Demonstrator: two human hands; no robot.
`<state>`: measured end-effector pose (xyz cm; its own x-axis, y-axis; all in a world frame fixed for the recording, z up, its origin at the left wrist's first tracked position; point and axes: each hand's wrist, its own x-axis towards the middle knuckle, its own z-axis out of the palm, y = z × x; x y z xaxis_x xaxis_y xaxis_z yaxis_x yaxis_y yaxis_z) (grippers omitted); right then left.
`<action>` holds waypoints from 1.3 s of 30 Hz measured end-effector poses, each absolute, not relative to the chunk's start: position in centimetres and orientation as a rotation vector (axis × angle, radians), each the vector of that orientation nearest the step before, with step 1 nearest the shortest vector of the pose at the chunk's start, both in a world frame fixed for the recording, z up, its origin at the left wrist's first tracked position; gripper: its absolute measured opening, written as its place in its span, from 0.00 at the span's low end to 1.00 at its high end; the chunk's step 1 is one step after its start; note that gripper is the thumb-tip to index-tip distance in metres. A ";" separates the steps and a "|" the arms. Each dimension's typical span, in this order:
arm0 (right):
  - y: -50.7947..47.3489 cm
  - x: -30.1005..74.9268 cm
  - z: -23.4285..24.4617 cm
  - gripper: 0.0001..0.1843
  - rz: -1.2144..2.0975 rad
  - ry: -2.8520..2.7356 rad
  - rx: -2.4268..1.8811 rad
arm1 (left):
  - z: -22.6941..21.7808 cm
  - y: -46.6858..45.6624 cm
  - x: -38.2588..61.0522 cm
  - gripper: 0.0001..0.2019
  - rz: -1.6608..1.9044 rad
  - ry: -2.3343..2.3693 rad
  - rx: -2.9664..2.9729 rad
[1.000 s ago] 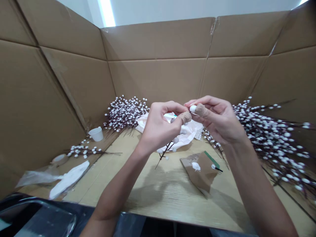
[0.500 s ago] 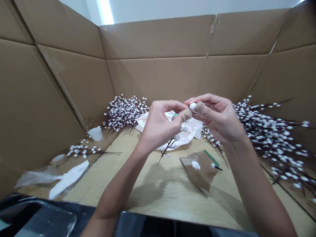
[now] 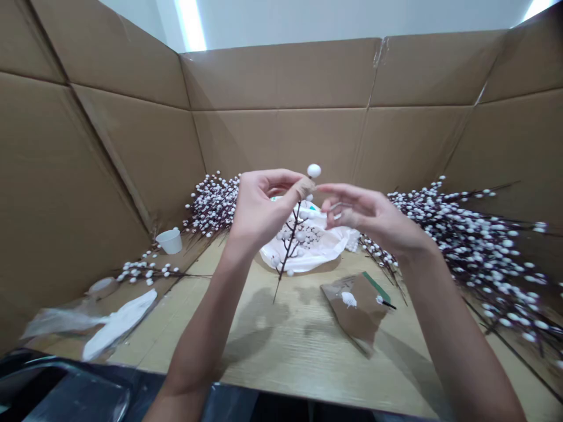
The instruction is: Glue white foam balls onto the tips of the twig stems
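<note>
A thin dark-brown twig with round white balls [image 3: 285,258] is tilting in your left hand [image 3: 264,214] in the head view, in front of a crumpled white bag [image 3: 329,256]. Your left thumb and fingers are pinching it near its top. Your right hand [image 3: 373,217] is no longer touching the smooth, round white ball [image 3: 314,170] at the tip; it is hovering just beside, fingers loosely bent, seeming to be holding nothing. So that ball is probably staying up by itself now.
</note>
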<state>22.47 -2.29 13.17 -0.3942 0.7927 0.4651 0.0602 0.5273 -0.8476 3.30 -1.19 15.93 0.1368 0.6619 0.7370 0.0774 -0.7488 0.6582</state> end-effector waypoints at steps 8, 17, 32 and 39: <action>-0.2 16.7 8.1 0.28 0.622 -2.571 -1.274 | 16.4 1.1 1.8 0.04 2.032 0.649 1.707; -0.2 14.4 6.4 0.08 1.001 -2.401 -0.928 | 16.5 2.4 1.3 0.04 2.147 0.543 1.507; -0.8 13.5 6.1 0.05 0.570 -2.202 -1.001 | 17.0 2.6 0.9 0.04 2.240 0.452 1.337; -0.5 13.2 5.5 0.07 0.862 -2.041 -0.891 | 17.0 2.4 0.5 0.08 2.091 0.474 1.313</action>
<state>13.18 -0.51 5.52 -0.4887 0.7984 0.3518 0.3047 0.5340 -0.7887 0.50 2.38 17.05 -0.3163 0.6664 0.6752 -0.3098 -0.7452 0.5905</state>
